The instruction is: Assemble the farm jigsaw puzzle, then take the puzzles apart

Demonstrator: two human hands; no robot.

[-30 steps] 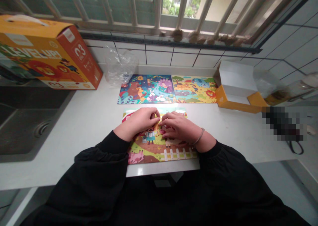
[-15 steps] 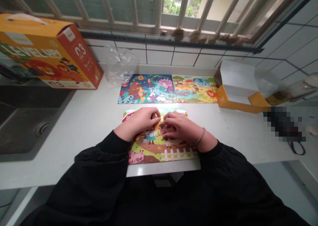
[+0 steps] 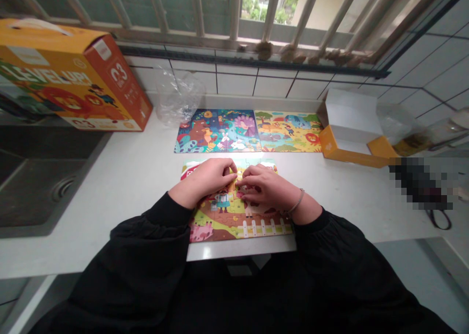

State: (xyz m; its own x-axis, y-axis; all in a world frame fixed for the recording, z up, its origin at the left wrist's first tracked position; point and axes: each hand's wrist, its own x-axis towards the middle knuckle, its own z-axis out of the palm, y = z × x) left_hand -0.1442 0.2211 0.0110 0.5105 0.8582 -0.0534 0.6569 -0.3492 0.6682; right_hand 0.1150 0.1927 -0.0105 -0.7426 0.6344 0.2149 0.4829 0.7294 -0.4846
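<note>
White counter (image 3: 146, 177) bears the farm puzzle (image 3: 229, 219) near its front edge, with a blue puzzle (image 3: 220, 132) and a yellow puzzle (image 3: 289, 134) behind. On the farm puzzle, the left hand (image 3: 213, 175) bends thumb and fingertips close together, the right hand (image 3: 266, 187) curls loosely; whether either has hold of anything, I cannot tell.

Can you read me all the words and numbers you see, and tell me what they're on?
"LEVEL UP!": front of the big orange box.
"03": that box's side, looks like.
"03": again, low on its front.
Too small or blurred: the writing under the side's number and on the box's white labels.
On the nearest puzzle, I can't make out any words.
</note>
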